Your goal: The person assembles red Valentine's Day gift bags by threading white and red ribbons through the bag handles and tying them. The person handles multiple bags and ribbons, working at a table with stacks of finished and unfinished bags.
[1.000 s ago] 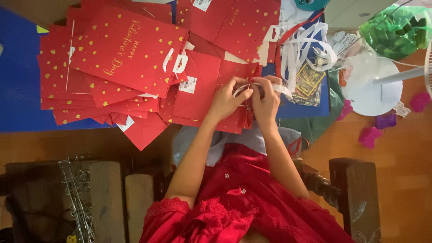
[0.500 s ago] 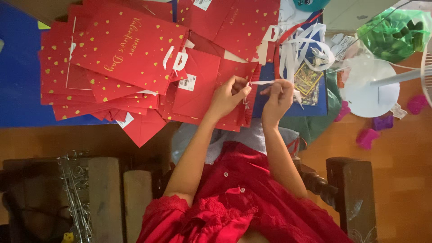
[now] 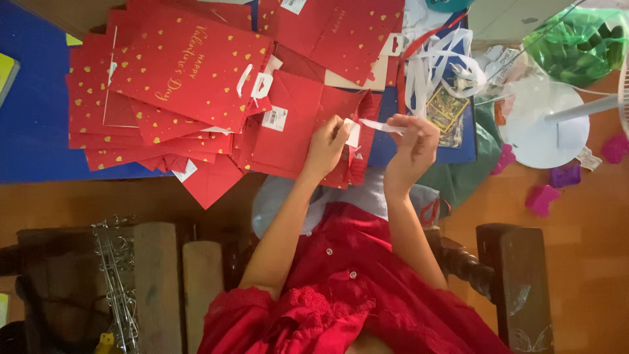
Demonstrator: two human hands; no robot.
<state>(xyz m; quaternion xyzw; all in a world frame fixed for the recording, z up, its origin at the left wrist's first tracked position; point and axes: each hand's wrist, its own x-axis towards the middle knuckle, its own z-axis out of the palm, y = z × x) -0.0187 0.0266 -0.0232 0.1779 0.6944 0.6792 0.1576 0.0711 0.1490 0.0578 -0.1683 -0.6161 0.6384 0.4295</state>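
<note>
Item, as I log it from the remote feed: one second back both hands sat pressed together at the top edge of a flat red paper gift bag (image 3: 308, 141); now they stand apart, with a short white ribbon strip (image 3: 380, 125) stretched between them, which I read as the handle ribbon being drawn out of the bag's top. To the left, a fanned stack of red gift bags with gold hearts (image 3: 177, 85) lies on a blue mat (image 3: 39, 144), untouched. Left hand (image 3: 327, 145): fingers curled closed, pinching the bag's top edge and the near end of the strip. Right hand (image 3: 413, 141): closed in a pinch on the strip's far end. Further right, a loose bundle of white ribbon handles (image 3: 436, 65) and a white fan base (image 3: 540, 121).
</note>
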